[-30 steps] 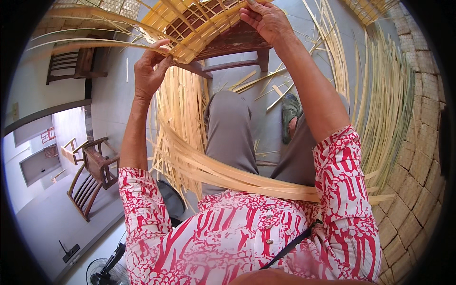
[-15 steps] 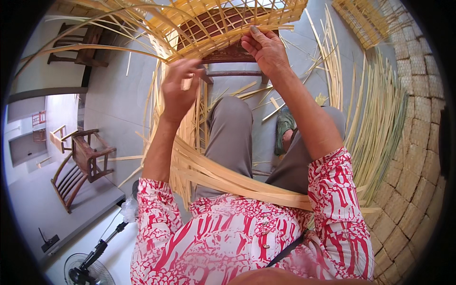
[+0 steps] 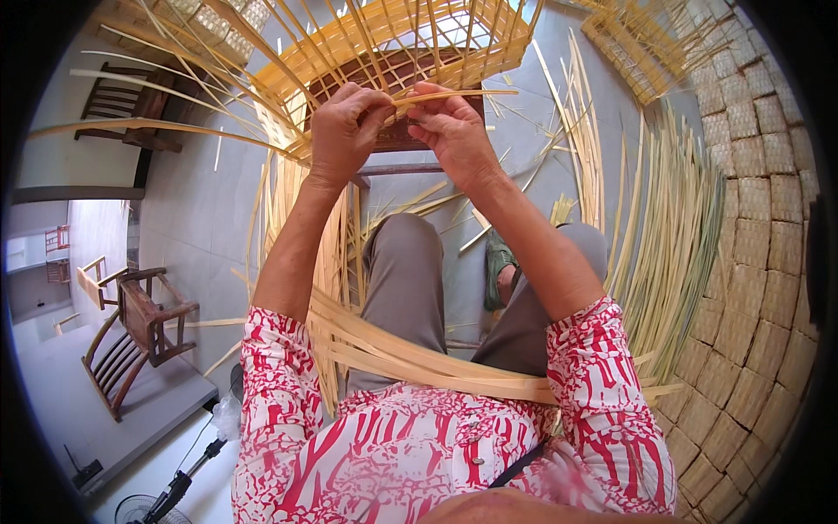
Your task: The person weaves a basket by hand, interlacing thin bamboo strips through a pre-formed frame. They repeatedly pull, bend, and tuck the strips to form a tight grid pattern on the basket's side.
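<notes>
The left hand (image 3: 349,131) and right hand (image 3: 452,140) pinch a strip (image 3: 484,93) in their fingers at the near edge of the stool (image 3: 401,137) bearing the openwork basket (image 3: 397,22), loose splints (image 3: 436,361) crossing the lap (image 3: 406,271).

At half past eight a dark wooden chair (image 3: 157,319) with a slatted back shows sideways on the grey tiled floor (image 3: 188,205), and a paler chair (image 3: 90,281) is just beside it. Small reddish chairs (image 3: 57,253) sit far off at nine, while another dark slatted chair (image 3: 109,98) is at ten. Near eleven lies a pale woven piece (image 3: 229,31). A yellow openwork basket (image 3: 630,54) rests at half past one. Stacked woven blocks (image 3: 759,262) curve from two down past four. Toward half past seven, a black standing fan (image 3: 161,502) is partly cut off by the lower edge, near a crumpled clear plastic bag (image 3: 227,417).
</notes>
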Action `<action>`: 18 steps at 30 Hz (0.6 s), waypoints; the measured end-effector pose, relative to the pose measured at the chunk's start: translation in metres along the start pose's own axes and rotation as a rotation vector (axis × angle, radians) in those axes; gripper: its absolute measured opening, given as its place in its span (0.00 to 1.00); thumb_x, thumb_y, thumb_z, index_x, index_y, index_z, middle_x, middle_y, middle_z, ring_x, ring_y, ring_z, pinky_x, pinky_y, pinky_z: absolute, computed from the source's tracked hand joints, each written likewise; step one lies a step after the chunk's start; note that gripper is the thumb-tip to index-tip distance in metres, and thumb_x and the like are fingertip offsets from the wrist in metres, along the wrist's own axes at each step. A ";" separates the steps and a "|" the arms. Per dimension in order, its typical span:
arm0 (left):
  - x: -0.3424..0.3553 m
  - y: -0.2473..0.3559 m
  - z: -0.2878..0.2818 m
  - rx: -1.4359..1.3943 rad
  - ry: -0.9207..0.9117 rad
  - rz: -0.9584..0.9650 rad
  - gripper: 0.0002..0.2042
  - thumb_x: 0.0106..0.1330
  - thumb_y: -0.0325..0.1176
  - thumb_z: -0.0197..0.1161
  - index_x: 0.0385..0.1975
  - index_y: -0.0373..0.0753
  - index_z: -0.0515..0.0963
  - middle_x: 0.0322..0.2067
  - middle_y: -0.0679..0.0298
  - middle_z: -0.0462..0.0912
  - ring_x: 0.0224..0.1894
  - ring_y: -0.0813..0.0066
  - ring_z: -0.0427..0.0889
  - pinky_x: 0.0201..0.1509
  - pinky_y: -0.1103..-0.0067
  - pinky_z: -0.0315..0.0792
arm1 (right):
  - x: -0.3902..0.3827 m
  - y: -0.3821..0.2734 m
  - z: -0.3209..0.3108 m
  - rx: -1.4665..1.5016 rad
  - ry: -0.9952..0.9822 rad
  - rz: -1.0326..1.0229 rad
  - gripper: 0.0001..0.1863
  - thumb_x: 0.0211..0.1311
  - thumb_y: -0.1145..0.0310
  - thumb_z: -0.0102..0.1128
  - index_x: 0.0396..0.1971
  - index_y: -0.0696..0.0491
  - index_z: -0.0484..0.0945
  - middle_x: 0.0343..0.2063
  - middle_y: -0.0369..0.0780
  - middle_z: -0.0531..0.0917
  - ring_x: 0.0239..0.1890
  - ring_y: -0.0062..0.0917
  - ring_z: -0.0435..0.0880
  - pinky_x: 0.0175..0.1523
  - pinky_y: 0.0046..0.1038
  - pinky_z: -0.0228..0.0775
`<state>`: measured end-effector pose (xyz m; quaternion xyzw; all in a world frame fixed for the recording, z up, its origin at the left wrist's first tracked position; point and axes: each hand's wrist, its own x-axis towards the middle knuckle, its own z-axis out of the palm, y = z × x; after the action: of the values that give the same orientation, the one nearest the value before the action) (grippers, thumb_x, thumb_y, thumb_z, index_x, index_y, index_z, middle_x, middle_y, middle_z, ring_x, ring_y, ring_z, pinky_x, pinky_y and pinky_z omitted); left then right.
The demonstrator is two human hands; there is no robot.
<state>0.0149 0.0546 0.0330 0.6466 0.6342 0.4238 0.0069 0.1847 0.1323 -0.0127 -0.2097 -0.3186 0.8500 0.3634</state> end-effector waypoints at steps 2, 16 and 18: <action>0.003 -0.006 -0.009 -0.155 -0.076 -0.051 0.05 0.62 0.25 0.72 0.36 0.38 0.86 0.30 0.67 0.81 0.30 0.78 0.79 0.34 0.81 0.73 | 0.006 0.000 0.003 -0.052 -0.080 -0.010 0.21 0.68 0.80 0.56 0.59 0.50 0.77 0.55 0.34 0.82 0.52 0.20 0.83 0.51 0.25 0.79; 0.013 -0.035 -0.016 -0.536 -0.276 -0.189 0.05 0.63 0.26 0.72 0.36 0.38 0.84 0.34 0.72 0.80 0.36 0.86 0.78 0.40 0.84 0.74 | 0.025 -0.028 0.016 -0.423 -0.311 -0.090 0.15 0.71 0.61 0.64 0.53 0.50 0.81 0.44 0.31 0.85 0.49 0.15 0.82 0.53 0.22 0.75; 0.017 -0.030 -0.009 -0.587 -0.259 -0.160 0.05 0.64 0.25 0.72 0.37 0.38 0.84 0.34 0.72 0.80 0.36 0.86 0.78 0.40 0.84 0.74 | 0.031 -0.024 0.009 -0.485 -0.310 -0.170 0.13 0.72 0.59 0.63 0.48 0.51 0.81 0.41 0.31 0.84 0.48 0.14 0.82 0.53 0.22 0.75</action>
<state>-0.0175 0.0696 0.0310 0.6138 0.5275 0.5008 0.3068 0.1705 0.1644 0.0064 -0.1307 -0.5806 0.7374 0.3195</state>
